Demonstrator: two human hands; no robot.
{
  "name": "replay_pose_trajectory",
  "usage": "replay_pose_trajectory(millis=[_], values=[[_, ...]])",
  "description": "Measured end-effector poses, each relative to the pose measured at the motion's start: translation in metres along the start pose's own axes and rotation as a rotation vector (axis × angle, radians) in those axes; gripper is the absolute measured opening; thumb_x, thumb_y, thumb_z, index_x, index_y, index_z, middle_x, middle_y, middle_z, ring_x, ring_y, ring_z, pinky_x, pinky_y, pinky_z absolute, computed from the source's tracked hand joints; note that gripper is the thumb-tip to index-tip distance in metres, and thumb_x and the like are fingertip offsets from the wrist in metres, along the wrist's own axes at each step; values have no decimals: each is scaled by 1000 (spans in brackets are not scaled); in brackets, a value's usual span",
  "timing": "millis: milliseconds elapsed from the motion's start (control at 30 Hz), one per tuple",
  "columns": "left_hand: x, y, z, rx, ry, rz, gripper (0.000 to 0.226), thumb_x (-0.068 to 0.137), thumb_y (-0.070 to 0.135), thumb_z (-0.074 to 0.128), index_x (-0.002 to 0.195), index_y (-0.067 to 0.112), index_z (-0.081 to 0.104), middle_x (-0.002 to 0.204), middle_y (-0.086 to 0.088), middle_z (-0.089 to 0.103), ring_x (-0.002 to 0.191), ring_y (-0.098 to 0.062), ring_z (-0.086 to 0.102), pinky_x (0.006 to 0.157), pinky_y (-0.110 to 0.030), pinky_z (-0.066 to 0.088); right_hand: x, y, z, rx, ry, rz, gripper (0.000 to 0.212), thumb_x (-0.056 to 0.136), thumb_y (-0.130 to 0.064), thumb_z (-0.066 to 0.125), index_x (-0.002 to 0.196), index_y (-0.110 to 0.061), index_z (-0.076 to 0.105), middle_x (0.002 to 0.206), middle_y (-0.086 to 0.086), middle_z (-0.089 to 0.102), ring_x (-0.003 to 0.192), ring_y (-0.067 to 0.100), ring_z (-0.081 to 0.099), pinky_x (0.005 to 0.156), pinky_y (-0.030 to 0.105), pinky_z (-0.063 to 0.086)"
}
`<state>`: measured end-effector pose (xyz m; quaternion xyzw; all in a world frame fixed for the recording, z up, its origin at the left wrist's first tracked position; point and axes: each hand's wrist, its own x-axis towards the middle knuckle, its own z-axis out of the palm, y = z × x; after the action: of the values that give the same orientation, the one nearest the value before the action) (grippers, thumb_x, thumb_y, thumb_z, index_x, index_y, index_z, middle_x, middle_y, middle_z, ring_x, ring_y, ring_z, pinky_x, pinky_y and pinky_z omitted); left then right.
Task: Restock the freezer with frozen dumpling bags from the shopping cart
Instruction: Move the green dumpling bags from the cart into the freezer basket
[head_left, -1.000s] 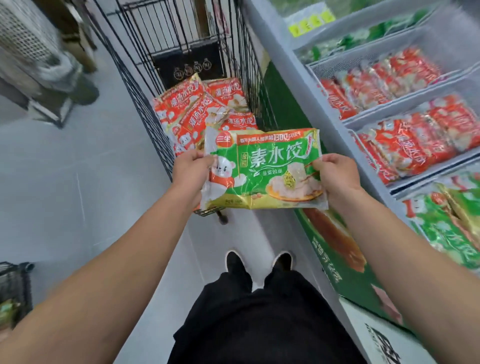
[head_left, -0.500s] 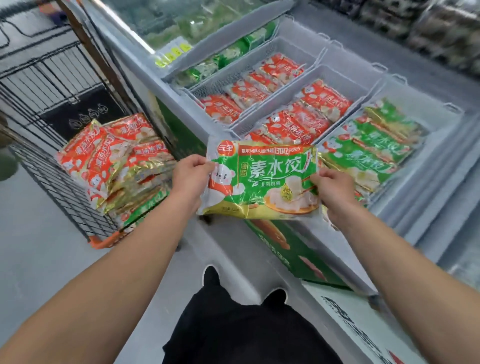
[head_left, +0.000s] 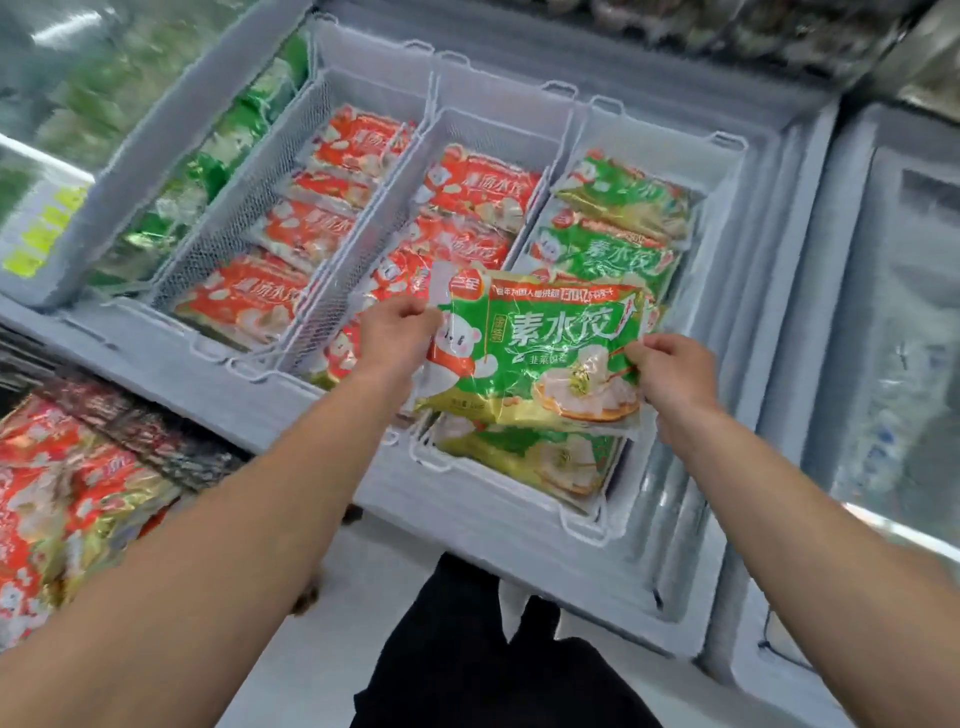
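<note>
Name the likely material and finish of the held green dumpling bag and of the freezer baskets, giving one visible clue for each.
Green dumpling bag: apparently thin printed plastic film, glossy; it crinkles and catches glare where the left hand and right hand pinch its edges.
Freezer baskets: apparently wire mesh with a pale matte coating, judging by the fine grid walls; whether metal lies beneath cannot be told.

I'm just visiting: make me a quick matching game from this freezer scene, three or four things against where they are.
Things:
1. green bag in hands
2. red bags in freezer
3. red bags in cart
4. left hand

Places:
A. lower left corner
B. on the held bag's left edge
C. above the rightmost basket
D. two middle baskets

Pairs: 1-C, 2-D, 3-A, 4-B
</note>
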<state>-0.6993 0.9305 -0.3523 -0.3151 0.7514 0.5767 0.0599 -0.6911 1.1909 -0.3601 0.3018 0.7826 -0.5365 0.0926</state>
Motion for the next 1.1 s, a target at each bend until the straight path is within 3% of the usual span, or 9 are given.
replay_pose_trajectory(millis=[133, 300, 433, 600, 700, 800, 867, 933, 1100], values=[[72, 33, 47, 91, -99, 0, 28, 89, 7, 64, 64, 16, 56, 61, 0, 52, 59, -16, 49, 52, -24, 38, 57, -17, 7, 33, 102, 58, 13, 87, -11, 61, 80, -2, 66, 68, 5, 57, 63, 17, 50, 58, 26, 38], [143, 66, 106, 169, -201, -7, 22, 88, 7, 64, 68, 12, 55, 60, 2, 52, 54, -12, 47, 44, -17, 36, 130, -33, 15, 41, 234, 136, 10, 86, -13, 62, 79, -10, 69, 67, -1, 61, 64, 14, 55, 62, 24, 43], [185, 82, 150, 187, -217, -31, 24, 86, 7, 66, 66, 18, 58, 69, -6, 57, 62, -19, 50, 60, -30, 44, 179, -38, 17, 30, 295, 165, 9, 86, -14, 61, 79, -18, 65, 65, -7, 57, 61, 9, 51, 63, 24, 41], [230, 90, 204, 211, -266, -36, 26, 87, 8, 66, 64, 17, 58, 72, -2, 60, 59, -10, 49, 48, -18, 41, 239, -36, 16, -29, 383, 202, 22, 84, -13, 59, 64, -22, 58, 62, -9, 55, 65, 11, 52, 69, 27, 45], [244, 87, 219, 270, -277, -29, 7, 89, 10, 63, 90, 13, 70, 100, -1, 69, 77, -14, 60, 67, -25, 51, 251, -33, 19, -120, 336, 232, 14, 85, -14, 57, 82, -20, 69, 78, -6, 66, 79, 16, 62, 70, 24, 46], [246, 77, 222, 389, -335, -4, 34, 89, 14, 62, 123, 11, 65, 117, -1, 65, 100, -19, 62, 84, -28, 52, 246, -27, 22, -203, 223, 213, 24, 85, -20, 63, 109, -16, 63, 99, -3, 65, 86, 14, 61, 73, 23, 46], [241, 75, 219, 482, -413, 29, 12, 92, 16, 62, 103, 16, 67, 94, 1, 60, 94, -22, 56, 77, -28, 49, 237, -22, 23, -235, 215, 128, 28, 83, -19, 64, 110, -16, 58, 109, -1, 61, 98, 16, 59, 80, 25, 44], [233, 75, 213, 571, -458, 82, 14, 94, 19, 60, 81, 24, 55, 82, 3, 52, 89, -21, 51, 70, -27, 45, 224, -21, 22, -273, 206, 65, 36, 82, -14, 62, 117, -16, 56, 123, 5, 54, 112, 17, 53, 88, 21, 39], [204, 80, 178, 590, -437, 135, 3, 93, 22, 60, 92, 24, 58, 84, 9, 47, 88, -17, 46, 66, -25, 35, 184, -37, 18, -371, 83, 9, 57, 89, -16, 60, 143, -10, 43, 145, 10, 40, 130, 22, 42, 95, 19, 29]])
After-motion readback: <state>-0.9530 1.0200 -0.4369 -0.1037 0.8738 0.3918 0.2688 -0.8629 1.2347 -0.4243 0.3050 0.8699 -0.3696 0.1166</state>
